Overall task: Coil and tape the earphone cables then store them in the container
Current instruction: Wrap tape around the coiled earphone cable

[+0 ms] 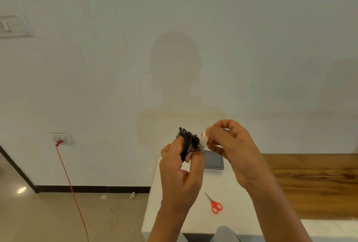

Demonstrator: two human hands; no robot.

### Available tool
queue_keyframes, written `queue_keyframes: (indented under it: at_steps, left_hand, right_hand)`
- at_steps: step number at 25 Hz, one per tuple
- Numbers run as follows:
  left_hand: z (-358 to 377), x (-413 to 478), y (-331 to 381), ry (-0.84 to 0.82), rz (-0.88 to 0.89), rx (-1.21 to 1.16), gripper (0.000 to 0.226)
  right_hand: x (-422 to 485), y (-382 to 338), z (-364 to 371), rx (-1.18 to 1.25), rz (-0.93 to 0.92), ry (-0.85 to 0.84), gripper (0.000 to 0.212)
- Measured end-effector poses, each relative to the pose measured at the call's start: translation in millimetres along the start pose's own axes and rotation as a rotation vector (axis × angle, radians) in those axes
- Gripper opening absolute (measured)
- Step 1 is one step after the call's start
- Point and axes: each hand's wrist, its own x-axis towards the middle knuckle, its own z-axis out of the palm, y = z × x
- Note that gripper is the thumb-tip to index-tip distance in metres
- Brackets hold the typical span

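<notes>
My left hand (179, 166) grips a coiled bundle of black earphone cable (188, 142), held up above the white table (228, 199). My right hand (230, 145) holds a roll of whitish tape (204, 139) right against the bundle's right side, fingers curled round the roll. A grey container (215, 160) lies on the table just behind and below my hands, partly hidden by them.
Red-handled scissors (214, 204) lie on the table below my right forearm. A wooden surface (313, 181) adjoins the table on the right. A red cord (71, 189) hangs from a wall socket (62, 138) at the left, down to the floor.
</notes>
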Motion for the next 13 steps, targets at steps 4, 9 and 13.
queue_keyframes:
  at_steps: [4, 9, 13]
  left_hand:
    - [-14.4, 19.1, 1.2, -0.002, -0.188, -0.318, 0.01]
    - [-30.8, 39.8, -7.7, -0.1, -0.239, -0.436, 0.015]
    - [-28.7, 45.8, -18.8, -0.213, -0.293, -0.429, 0.015]
  right_hand:
    - [4.4, 7.8, -8.3, -0.268, 0.024, -0.226, 0.013]
    - [7.0, 7.6, -18.7, -0.11, 0.016, -0.435, 0.007]
    - [4.6, 6.5, -12.4, 0.037, 0.218, -0.616, 0.018]
